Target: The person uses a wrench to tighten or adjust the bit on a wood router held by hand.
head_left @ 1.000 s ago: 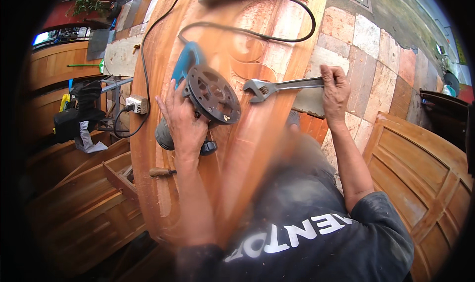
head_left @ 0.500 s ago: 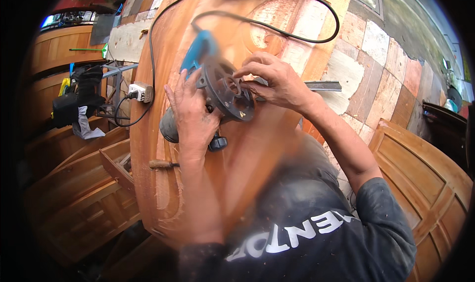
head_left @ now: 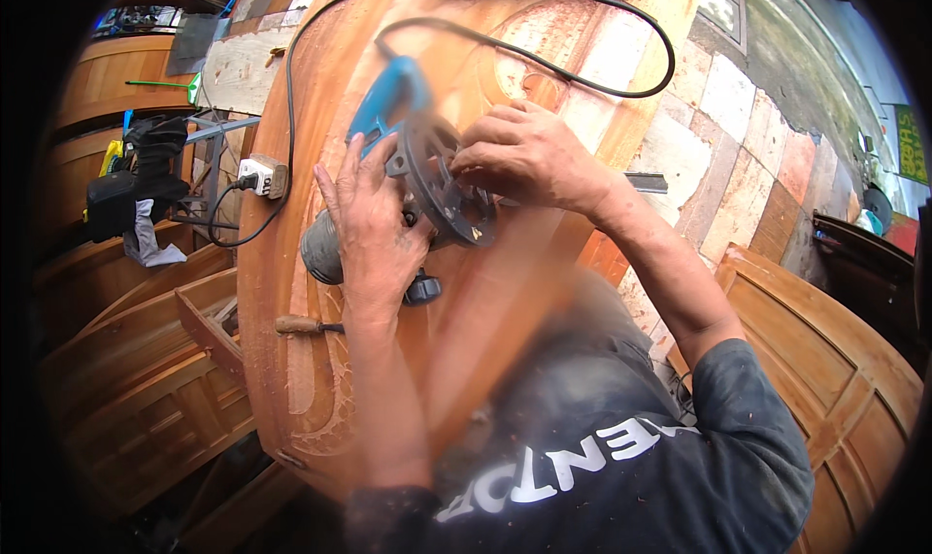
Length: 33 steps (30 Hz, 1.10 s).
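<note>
A router with a blue handle (head_left: 390,96) lies tipped on its side on a carved wooden panel (head_left: 485,311). Its round black base plate (head_left: 435,200) faces right, and a black knob (head_left: 423,289) sticks out below. My left hand (head_left: 372,234) is wrapped round the router body, fingers pointing up toward the handle. At the opening in the base plate, my right hand (head_left: 529,156) has its fingers bent and pinched together; whatever is between them is hidden. Nearer to me, beside my left forearm, rests a hand tool with a wooden handle (head_left: 296,325).
A black cord (head_left: 563,66) loops across the panel's far end. At its left edge sits a white socket block (head_left: 262,175) with a plug in it. Wooden panels (head_left: 815,340) stand at right, and a dark bag (head_left: 146,170) hangs at left.
My right fingers have curled in closer at the base plate's opening. My left hand keeps its grip on the router. The whole view has shifted slightly.
</note>
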Motion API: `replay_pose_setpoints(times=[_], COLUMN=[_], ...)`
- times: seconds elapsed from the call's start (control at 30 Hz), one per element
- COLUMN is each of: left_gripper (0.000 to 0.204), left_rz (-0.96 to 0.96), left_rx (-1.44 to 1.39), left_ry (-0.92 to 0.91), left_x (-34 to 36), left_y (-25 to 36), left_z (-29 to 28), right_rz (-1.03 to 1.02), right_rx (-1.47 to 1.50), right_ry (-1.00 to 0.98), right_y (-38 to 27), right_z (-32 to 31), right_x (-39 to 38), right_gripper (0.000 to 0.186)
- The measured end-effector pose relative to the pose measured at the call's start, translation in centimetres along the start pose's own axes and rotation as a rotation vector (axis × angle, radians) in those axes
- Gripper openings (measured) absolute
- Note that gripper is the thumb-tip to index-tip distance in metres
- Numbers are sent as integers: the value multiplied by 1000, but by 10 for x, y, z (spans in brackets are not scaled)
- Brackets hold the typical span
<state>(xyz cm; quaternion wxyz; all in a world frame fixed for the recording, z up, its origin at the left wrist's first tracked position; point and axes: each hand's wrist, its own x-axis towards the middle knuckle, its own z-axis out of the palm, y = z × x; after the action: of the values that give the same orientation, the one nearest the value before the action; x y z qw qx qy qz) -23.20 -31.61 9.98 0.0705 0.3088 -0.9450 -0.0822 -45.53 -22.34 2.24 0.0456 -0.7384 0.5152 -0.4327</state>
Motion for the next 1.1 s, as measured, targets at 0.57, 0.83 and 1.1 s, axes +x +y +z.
replay_pose_setpoints(times=[0.57,0.83,1.1], left_gripper=[44,45,42], left_rz=[29,30,21], left_rx=[-4,-34,-63], left_ry=[49,76,111], left_x=[0,2,-3], left_y=[-1,0,-3], left_z=[1,4,3], right_rz=[-113,-79,18], right_rx=[-49,-46,-14], right_ry=[28,30,57], right_y=[6,5,4], right_z=[4,6,12], right_x=[5,1,-2], right_gripper=[24,29,31])
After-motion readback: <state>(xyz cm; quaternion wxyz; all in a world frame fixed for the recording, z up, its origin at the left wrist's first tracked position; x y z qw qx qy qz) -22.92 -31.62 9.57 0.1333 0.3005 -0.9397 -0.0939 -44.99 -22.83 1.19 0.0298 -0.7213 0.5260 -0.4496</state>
